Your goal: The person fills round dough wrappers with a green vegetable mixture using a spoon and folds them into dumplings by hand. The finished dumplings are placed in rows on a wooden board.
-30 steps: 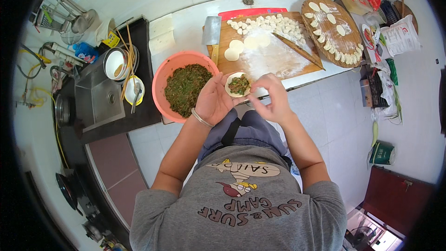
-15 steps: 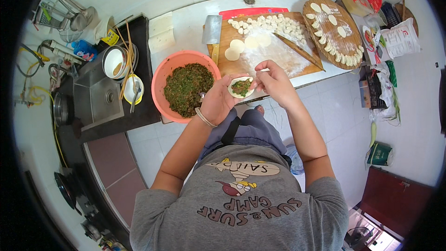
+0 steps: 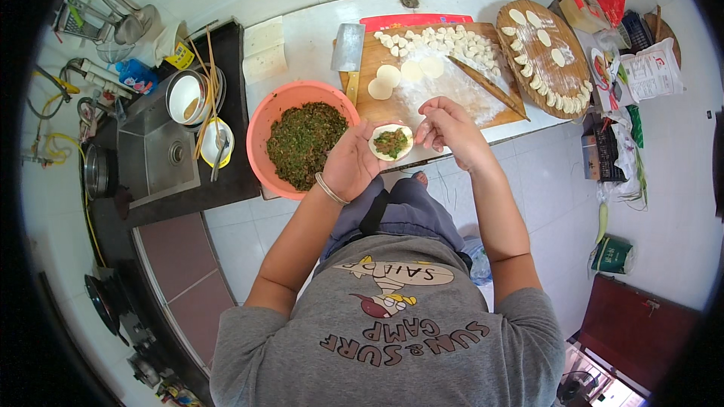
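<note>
Left grip (image 3: 353,162) cupped, round pale wrapper (image 3: 408,148), green filling (image 3: 391,142)

Kitchen: steel sink (image 3: 167,169), wall-hung ladles (image 3: 129,29), cleaver (image 3: 348,49), floured cutting board (image 3: 371,111).

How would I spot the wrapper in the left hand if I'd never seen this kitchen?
Find the pink basin at the counter's near edge. Just right of it, the person's left hand holds a small pale wrapper. Unlike the bare rounds on the board, it carries a mound of green filling.
</note>
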Tool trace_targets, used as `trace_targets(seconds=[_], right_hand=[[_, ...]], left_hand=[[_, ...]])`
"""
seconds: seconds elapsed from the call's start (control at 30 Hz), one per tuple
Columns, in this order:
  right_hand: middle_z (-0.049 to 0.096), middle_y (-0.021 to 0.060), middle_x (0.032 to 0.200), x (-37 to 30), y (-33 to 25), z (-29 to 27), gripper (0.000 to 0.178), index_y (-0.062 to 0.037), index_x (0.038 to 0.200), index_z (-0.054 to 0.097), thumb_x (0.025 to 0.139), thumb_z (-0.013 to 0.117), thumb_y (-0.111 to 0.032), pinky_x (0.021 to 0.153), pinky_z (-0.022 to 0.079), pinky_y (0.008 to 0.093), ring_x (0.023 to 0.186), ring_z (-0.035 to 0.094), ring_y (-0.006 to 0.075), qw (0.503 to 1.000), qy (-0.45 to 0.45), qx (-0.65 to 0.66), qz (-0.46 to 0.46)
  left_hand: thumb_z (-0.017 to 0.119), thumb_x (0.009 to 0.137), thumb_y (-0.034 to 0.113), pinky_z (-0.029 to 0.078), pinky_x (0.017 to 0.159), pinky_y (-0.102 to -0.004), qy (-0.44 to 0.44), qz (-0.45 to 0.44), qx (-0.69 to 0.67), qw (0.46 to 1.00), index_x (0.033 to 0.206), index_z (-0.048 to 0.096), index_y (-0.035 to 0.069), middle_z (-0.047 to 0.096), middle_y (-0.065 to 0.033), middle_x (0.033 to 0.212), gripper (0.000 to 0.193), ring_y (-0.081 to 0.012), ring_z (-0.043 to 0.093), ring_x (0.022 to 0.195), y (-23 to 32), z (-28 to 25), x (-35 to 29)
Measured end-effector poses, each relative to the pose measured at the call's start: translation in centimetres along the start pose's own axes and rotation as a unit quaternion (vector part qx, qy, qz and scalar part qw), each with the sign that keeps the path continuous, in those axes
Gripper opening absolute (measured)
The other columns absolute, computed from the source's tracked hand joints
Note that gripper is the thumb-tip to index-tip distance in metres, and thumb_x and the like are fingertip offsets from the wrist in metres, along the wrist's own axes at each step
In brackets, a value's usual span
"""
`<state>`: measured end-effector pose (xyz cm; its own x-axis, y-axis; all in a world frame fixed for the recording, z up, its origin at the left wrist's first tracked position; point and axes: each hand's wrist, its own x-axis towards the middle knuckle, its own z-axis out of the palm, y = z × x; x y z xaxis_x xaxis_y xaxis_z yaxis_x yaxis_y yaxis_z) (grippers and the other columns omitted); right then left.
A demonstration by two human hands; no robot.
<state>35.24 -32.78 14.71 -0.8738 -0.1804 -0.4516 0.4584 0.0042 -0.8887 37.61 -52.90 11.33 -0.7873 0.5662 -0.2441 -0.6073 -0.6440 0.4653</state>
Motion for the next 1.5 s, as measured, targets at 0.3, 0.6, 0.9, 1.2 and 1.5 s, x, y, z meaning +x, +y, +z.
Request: trace_targets(seconds=[0.3,0.6,0.9,1.2,1.5], right_hand=[[0.066,0.0164,0.075,0.2,-1.1,0.7,0.023,-0.0031,0.103,0.046,0.092,0.047,-0.023,0.041,0.036,0.0214,0.052,0.056,0.0118,0.998,0.006,0.015,0.053],[0.066,0.0147,0.077,0.7,-0.7,0.4,0.022,-0.0036,0.102,0.046,0.092,0.048,-0.023,0.041,0.038,0.0218,0.053,0.055,0.0116,0.999,0.017,0.008,0.028],[0.058,0.0029,0.080,-1.5,1.3,2.1,0.009,-0.0068,0.086,0.059,0.079,0.065,-0.004,0.060,0.043,0.0258,0.072,0.056,0.0135,0.920,0.013,-0.234,-0.314],[0.055,0.0069,0.089,-1.5,1.6,2.7,0.017,-0.0084,0.080,0.062,0.066,0.071,-0.007,0.068,0.045,0.0354,0.082,0.056,0.0257,0.718,0.035,-0.448,-0.531],[0.056,0.0042,0.083,-1.7,2.4,2.4,0.016,-0.0081,0.080,0.061,0.066,0.070,-0.009,0.067,0.044,0.0348,0.079,0.056,0.0239,0.680,0.044,-0.480,-0.553]], left_hand=[[0.032,0.098,0.030,0.041,0.101,-0.0387,-0.003,0.013,0.055,0.998,0.124,0.046,-0.005,0.052,-0.0155,0.124,0.045,-0.0229,0.052,0.116,0.4,-0.1,0.1],[0.030,0.099,0.029,0.043,0.100,-0.0401,0.010,0.004,0.029,1.000,0.123,0.045,-0.008,0.053,-0.0175,0.123,0.047,-0.0252,0.054,0.113,0.8,-1.2,-0.2],[0.024,0.099,0.031,0.041,0.103,-0.0407,0.001,-0.010,-0.062,0.998,0.127,0.039,-0.009,0.051,-0.0198,0.125,0.051,-0.0277,0.052,0.117,1.5,-1.2,0.1],[0.025,0.099,0.032,0.043,0.099,-0.0437,-0.009,-0.032,-0.080,0.996,0.131,0.037,-0.001,0.051,-0.0156,0.125,0.048,-0.0264,0.052,0.115,1.5,0.0,0.0],[0.055,0.091,0.017,0.052,0.085,-0.0392,0.113,-0.036,0.069,0.991,0.114,0.053,0.005,0.057,-0.0080,0.113,0.026,-0.0181,0.058,0.101,0.5,-0.1,0.3]])
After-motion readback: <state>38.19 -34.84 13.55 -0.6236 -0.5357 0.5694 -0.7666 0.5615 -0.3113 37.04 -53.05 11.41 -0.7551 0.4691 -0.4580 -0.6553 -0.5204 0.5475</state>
